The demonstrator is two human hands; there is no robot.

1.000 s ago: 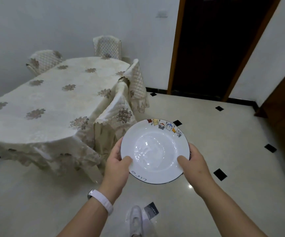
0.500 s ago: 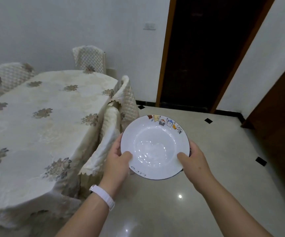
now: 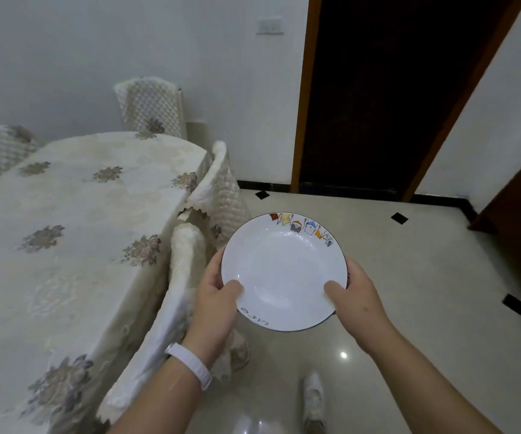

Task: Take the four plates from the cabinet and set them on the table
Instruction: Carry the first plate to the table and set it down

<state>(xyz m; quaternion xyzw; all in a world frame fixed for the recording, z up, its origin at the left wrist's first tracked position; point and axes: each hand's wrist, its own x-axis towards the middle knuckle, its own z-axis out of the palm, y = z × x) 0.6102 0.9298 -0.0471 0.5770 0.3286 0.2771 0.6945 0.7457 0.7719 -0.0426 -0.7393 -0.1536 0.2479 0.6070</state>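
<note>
A person carries a white plate (image 3: 284,270) at the centre of the frame, above the glossy tiled floor (image 3: 425,308) and just right of the table (image 3: 65,214), not on it. The left hand (image 3: 215,296) and right hand (image 3: 356,299) each grip an opposite side of the rim, thumbs curled over the top and fingers beneath. Dark handwritten lettering on the near rim appears to read "Life"; a row of small cartoon figures lines the far rim. A white wristband (image 3: 190,364) circles the left wrist. A cloth-covered chair (image 3: 187,261) stands between the plate and the floral tablecloth. A dark doorway (image 3: 378,89) fills the upper right, with a wall switch (image 3: 270,25) beside it and a white shoe (image 3: 314,399) at the bottom.
</note>
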